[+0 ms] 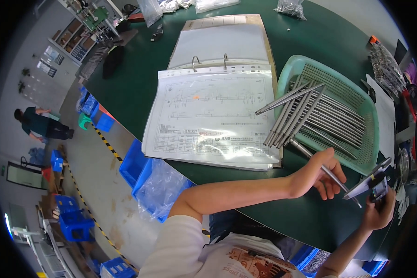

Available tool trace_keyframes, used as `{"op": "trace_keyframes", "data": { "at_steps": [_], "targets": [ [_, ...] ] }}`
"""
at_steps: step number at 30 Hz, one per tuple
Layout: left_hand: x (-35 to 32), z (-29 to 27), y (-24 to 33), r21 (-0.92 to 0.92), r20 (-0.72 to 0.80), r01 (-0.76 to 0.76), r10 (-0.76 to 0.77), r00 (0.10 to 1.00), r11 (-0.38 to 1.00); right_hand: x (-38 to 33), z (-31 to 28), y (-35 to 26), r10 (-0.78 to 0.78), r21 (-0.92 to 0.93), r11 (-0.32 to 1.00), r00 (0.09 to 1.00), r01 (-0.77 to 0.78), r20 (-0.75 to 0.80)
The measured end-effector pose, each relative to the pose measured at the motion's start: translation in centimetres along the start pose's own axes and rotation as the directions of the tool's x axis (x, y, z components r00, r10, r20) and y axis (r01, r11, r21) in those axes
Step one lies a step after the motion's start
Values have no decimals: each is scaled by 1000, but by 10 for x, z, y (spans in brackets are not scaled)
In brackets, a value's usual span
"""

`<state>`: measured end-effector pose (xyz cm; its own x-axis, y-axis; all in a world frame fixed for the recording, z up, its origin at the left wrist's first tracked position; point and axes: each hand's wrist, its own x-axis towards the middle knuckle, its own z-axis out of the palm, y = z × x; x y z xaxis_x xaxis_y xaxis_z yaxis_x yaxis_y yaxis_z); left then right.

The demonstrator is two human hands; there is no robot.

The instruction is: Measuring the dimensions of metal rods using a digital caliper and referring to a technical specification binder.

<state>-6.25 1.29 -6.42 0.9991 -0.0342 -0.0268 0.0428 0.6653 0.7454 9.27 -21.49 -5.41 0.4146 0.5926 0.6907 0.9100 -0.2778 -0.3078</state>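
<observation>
Closest to me is the white T-shirt of the person at the dark green table, whose left hand is curled around a slim steel rod, which slants down to the right in front of the basket, while the right hand grips a caliper whose jaws lie right by the rod's lower end, though I can't tell whether they touch it. Beyond, more steel rods fill the pale green basket, several sticking out over its left rim, near an open ring binder of drawings.
</observation>
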Motion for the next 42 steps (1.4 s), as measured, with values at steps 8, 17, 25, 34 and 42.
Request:
{"op": "trace_keyframes", "data": {
  "at_steps": [8, 17, 25, 34, 42],
  "targets": [
    [-9, -11, -6, 79, 23, 92, -94, 995, 993, 4, 19, -8, -92, -248, 964, 995, 95, 26],
    [-19, -17, 1, 107, -29, 81, -79, 996, 991, 33, 33, -52, -34, 4, 999, 997, 34, 71],
    [-23, -11, -8, 114, -68, 100, -93, 993, 988, 27, 35, -55, -78, 40, 997, 986, 73, 150],
    [-24, -18, -8, 129, 115, -23, 8, 993, 991, 28, 38, -55, -109, -8, 994, 979, 112, 170],
    [-26, -19, -8, 119, 95, -15, 4, 996, 993, 29, 38, -54, -127, 15, 992, 976, 126, 178]
  ]
}}
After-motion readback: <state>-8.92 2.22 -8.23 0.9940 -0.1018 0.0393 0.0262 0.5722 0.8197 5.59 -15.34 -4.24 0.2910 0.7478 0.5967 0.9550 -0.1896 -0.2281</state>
